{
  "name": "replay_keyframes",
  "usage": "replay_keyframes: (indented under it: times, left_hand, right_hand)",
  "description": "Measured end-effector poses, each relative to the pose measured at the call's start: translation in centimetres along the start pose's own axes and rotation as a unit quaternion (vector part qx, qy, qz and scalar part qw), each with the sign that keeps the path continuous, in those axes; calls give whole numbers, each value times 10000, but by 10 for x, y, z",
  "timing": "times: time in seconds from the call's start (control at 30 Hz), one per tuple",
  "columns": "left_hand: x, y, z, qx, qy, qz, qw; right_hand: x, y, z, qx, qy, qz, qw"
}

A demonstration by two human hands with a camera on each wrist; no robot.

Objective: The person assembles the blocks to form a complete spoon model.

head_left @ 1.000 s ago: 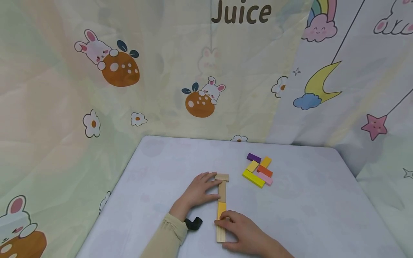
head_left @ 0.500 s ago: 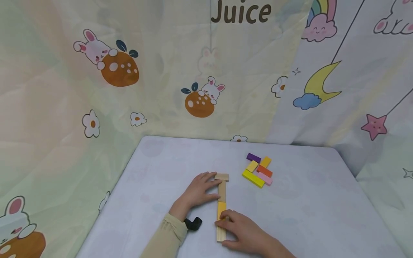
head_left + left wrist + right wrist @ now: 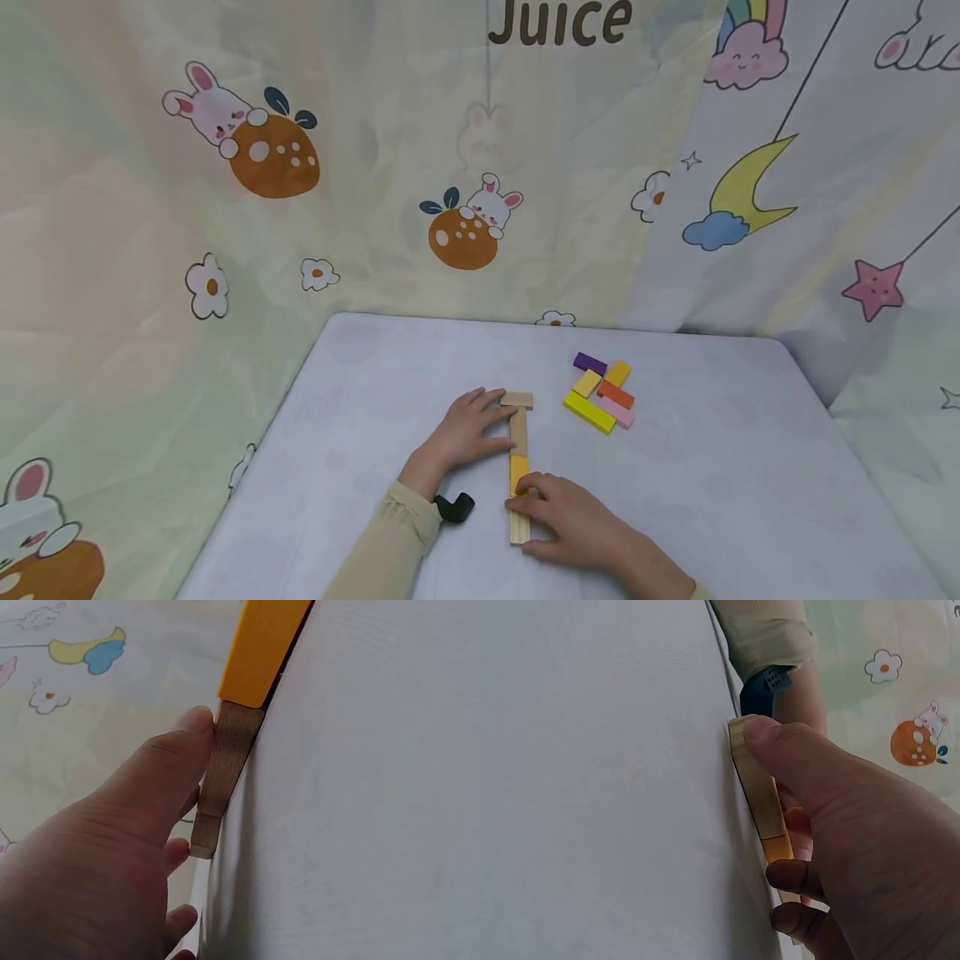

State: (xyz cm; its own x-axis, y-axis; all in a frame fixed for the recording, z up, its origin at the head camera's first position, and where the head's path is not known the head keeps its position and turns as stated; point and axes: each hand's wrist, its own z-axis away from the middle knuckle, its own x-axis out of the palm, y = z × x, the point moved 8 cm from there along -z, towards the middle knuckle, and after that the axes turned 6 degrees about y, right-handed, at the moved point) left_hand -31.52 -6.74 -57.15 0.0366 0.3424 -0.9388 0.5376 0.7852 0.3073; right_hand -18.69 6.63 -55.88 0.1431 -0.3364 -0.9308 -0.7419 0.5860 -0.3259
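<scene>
Wooden blocks lie in a line on the table: a small crosswise block [image 3: 517,400] at the far end, then a tan block [image 3: 518,433], an orange-yellow block [image 3: 519,469] and a pale wooden block [image 3: 519,529] nearest me. My left hand [image 3: 467,432] touches the line from the left with fairly straight fingers; in the left wrist view the thumb presses the side of the tan block [image 3: 231,750]. My right hand [image 3: 576,518] grips the pale block, its thumb at the near end and fingers over the farther part. In the right wrist view the thumb covers a corner of the pale block [image 3: 756,787].
Several coloured blocks lie grouped at the back right, among them a purple block [image 3: 590,363], a red-orange block [image 3: 616,394], a pink block [image 3: 617,412] and a long yellow block [image 3: 589,412]. A dark wrist mount [image 3: 455,507] sits at the left sleeve. A patterned curtain [image 3: 375,167] hangs behind the table.
Both hands and the whole line of blocks have slid slightly away from me and a little to the right, mostly in the last half second. The coloured group keeps its arrangement.
</scene>
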Motion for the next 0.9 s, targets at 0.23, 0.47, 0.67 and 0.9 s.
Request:
replay_keyframes:
  times: [0.23,0.47,0.67,0.9]
  left_hand:
    - [6,-5,-1,-34,29,-12,10000]
    - [9,-6,-2,-16,192,-62,9998]
    - [8,-6,-2,-83,106,-19,9999]
    - [5,-6,0,-44,147,79,9999]
  right_hand:
    - [-3,3,0,-129,73,-53,9999]
    - [-24,45,4,1294,714,-49,9890]
    - [-54,108,23,2873,1737,130,9419]
    - [-59,141,37,3228,1861,-4,9280]
